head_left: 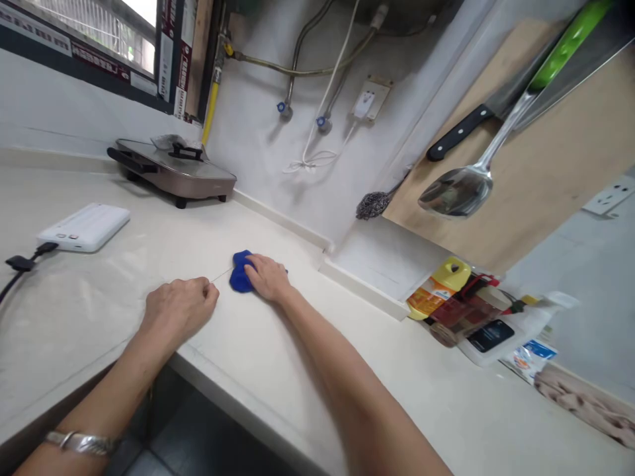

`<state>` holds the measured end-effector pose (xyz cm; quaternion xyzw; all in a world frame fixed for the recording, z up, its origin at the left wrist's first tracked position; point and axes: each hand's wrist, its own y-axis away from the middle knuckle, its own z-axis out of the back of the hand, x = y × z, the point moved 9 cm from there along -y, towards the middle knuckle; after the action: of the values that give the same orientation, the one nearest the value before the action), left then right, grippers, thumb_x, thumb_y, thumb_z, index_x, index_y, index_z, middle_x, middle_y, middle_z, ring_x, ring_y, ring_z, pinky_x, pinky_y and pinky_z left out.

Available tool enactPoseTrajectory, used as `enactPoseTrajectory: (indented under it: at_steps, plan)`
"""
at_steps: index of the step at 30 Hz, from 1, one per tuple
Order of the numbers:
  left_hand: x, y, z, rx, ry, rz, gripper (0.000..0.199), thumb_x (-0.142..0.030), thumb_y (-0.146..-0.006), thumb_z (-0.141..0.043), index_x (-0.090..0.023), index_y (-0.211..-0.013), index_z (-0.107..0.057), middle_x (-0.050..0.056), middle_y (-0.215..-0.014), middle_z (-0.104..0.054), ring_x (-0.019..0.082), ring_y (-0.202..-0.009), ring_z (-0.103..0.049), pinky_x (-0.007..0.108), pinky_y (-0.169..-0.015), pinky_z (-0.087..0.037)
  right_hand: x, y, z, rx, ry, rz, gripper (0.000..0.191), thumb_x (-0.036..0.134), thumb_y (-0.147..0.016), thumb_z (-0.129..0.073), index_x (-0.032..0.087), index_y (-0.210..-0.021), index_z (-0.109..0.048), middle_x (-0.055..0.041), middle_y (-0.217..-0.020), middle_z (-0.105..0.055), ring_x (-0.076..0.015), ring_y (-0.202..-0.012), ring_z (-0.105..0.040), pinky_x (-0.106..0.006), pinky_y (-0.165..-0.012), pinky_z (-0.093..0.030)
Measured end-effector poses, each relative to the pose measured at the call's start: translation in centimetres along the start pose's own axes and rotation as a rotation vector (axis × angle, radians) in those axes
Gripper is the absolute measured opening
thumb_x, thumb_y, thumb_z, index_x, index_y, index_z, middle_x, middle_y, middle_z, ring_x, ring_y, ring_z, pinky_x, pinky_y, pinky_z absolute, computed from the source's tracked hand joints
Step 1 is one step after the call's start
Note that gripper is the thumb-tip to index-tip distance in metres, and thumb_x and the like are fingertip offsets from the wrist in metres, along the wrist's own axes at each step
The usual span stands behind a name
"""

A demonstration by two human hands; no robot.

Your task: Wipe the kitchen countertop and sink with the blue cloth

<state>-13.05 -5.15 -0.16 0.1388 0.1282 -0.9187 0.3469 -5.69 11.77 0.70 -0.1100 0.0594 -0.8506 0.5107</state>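
Observation:
On the pale countertop [278, 357], my right hand [268, 276] is closed over a small blue cloth [241, 280] with rounded edges, pressing it to the surface. Part of the cloth is hidden beneath the fingers. A fine thread [221, 275] stretches from the cloth to my left hand [182, 305], whose thumb and forefinger are pinched on its end. The left hand hovers near the counter's inner corner, to the left of the cloth, and a silver bracelet is on that wrist.
A lidded electric pan [173, 173] stands against the back wall. To the left lies a white power bank [89, 227] with a black cable. A cutting board [540, 165] with knives and a slotless metal spoon [459, 192] hangs at right, above several bottles [496, 337].

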Motion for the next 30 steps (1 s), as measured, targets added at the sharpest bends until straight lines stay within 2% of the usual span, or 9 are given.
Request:
enactPoseTrajectory:
  at_steps: [3,6,10,14,18,22,27,30]
  plan:
    - [-0.1,0.1,0.1,0.012,-0.006,0.012,0.048,-0.041,-0.089,-0.027,-0.024,-0.094,-0.072,0.013,-0.092,-0.072,0.036,-0.09,-0.065,0.044,-0.075,-0.047,-3.5,-1.1,0.2,-0.007,0.02,-0.101,0.046,0.047,-0.104,-0.027,0.027,-0.14,-0.046,-0.0035,-0.15,-0.047,-0.0247,-0.135,-0.043,-0.049,-0.113,-0.033]
    - [-0.1,0.1,0.2,0.012,-0.003,0.009,0.047,-0.041,-0.089,-0.027,-0.023,-0.091,-0.072,0.012,-0.09,-0.071,0.035,-0.088,-0.065,0.043,-0.075,-0.047,-7.3,-0.7,0.9,-0.028,0.032,-0.196,0.046,0.045,-0.104,-0.026,0.024,-0.14,-0.046,-0.0059,-0.148,-0.049,-0.0251,-0.135,-0.044,-0.05,-0.114,-0.031]
    - [0.0,0.2,0.3,0.011,-0.007,0.007,0.048,-0.04,-0.09,-0.028,-0.022,-0.092,-0.072,0.012,-0.091,-0.071,0.034,-0.088,-0.064,0.044,-0.077,-0.048,-12.0,2.1,1.9,-0.058,0.053,-0.283,0.049,0.041,-0.105,-0.025,0.017,-0.142,-0.044,-0.0123,-0.148,-0.047,-0.028,-0.137,-0.041,-0.054,-0.114,-0.029]
    - [-0.1,0.5,0.8,0.025,0.017,0.011,0.049,-0.04,-0.09,-0.027,-0.023,-0.096,-0.072,0.014,-0.095,-0.07,0.035,-0.093,-0.063,0.046,-0.08,-0.048,-14.1,6.6,2.9,-0.064,0.079,-0.301,0.048,0.039,-0.105,-0.027,0.017,-0.144,-0.042,-0.0118,-0.151,-0.045,-0.0258,-0.139,-0.04,-0.05,-0.115,-0.029]
    - [0.0,1.0,1.3,0.052,0.041,0.035,0.051,-0.043,-0.089,-0.025,-0.024,-0.101,-0.071,0.014,-0.096,-0.068,0.034,-0.094,-0.062,0.046,-0.083,-0.048,-13.4,12.2,3.7,-0.042,0.1,-0.265,0.047,0.041,-0.104,-0.03,0.02,-0.144,-0.045,-0.0081,-0.152,-0.045,-0.021,-0.141,-0.038,-0.042,-0.118,-0.028]
    - [0.3,0.8,1.4,0.066,0.032,0.038,0.055,-0.047,-0.089,-0.022,-0.024,-0.104,-0.07,0.015,-0.1,-0.067,0.035,-0.096,-0.06,0.047,-0.083,-0.047,-10.2,18.7,4.5,-0.053,0.09,-0.093,0.048,0.043,-0.103,-0.032,0.022,-0.144,-0.047,-0.0069,-0.153,-0.044,-0.0217,-0.14,-0.039,-0.044,-0.118,-0.029]
    - [0.8,0.1,0.8,0.103,-0.041,0.059,0.058,-0.051,-0.088,-0.024,-0.023,-0.114,-0.068,0.014,-0.105,-0.064,0.033,-0.095,-0.058,0.044,-0.082,-0.048,-6.7,28.5,6.5,-0.053,0.055,0.041,0.049,0.045,-0.102,-0.031,0.026,-0.145,-0.045,-0.0062,-0.152,-0.044,-0.0235,-0.139,-0.039,-0.048,-0.116,-0.031]
    - [1.0,-0.3,0.5,0.097,-0.073,0.057,0.061,-0.054,-0.087,-0.025,-0.023,-0.121,-0.065,0.013,-0.108,-0.063,0.032,-0.095,-0.056,0.044,-0.083,-0.048,-6.4,35.1,7.8,-0.049,0.062,0.063,0.049,0.043,-0.102,-0.031,0.027,-0.147,-0.041,-0.0058,-0.154,-0.041,-0.0238,-0.14,-0.038,-0.049,-0.117,-0.03]
